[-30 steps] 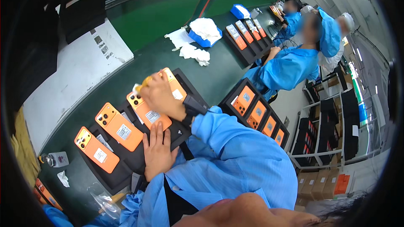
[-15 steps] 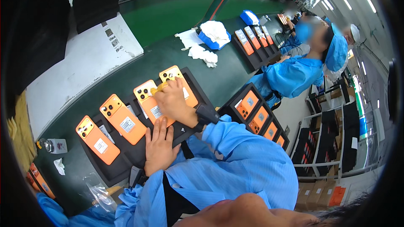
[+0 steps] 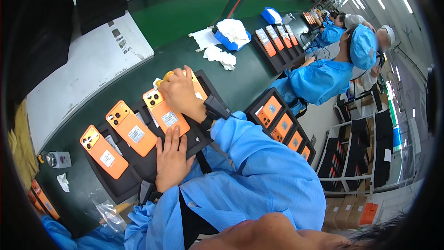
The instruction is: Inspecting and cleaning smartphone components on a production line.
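Observation:
Several orange phones lie back up in a black foam tray, each with a white label. My left hand lies with fingers stretched out, its fingertips at the lower edge of the third phone from the left. My right hand is above that phone's top right, fingers bent together. Yellow covers its fingertips, and a small white piece, seemingly a wipe, shows under them at the phone's top edge. The rightmost phone is mostly hidden by this hand. Two further phones lie to the left.
Crumpled white wipes and a blue box of wipes stand beyond the tray. A clear bottle is at the left. Another tray of orange phones sits to my right, near a co-worker in blue. Black stacks rise at the back left.
My right hand has slid away from me, from the third phone's camera area to its top edge. My left hand still rests at the phone's lower edge.

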### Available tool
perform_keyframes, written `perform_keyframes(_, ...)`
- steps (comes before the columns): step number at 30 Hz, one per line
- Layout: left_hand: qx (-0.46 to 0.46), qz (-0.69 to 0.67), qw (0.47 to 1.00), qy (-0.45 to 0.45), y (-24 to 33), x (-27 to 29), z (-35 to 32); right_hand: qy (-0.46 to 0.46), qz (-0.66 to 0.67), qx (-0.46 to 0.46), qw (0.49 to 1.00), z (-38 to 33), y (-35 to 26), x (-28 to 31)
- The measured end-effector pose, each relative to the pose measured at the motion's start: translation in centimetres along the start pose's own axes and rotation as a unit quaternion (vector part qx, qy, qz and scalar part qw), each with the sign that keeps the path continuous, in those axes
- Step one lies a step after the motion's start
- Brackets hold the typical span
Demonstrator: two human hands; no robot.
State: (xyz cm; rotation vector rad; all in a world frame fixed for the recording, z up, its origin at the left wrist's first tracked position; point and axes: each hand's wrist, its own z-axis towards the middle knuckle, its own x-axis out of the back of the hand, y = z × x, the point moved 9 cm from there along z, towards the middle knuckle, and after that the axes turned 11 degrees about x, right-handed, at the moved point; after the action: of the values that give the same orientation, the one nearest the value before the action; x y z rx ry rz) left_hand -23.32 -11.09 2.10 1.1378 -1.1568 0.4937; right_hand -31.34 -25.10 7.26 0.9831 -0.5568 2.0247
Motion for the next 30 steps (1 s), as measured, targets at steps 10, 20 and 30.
perform_keyframes(10,-0.002,0.002,1.000,0.010,-0.1,0.3,-0.1,0.034,0.015,0.027,0.999,-0.4,-1.2,0.0)
perform_keyframes(20,-0.013,-0.028,0.999,0.041,0.0,0.8,-0.2,0.036,-0.023,-0.026,0.999,-3.9,-2.8,1.3)
perform_keyframes(30,-0.028,-0.033,0.998,0.051,0.0,1.3,-0.4,0.022,0.092,-0.116,0.989,-0.8,-2.7,-1.9)
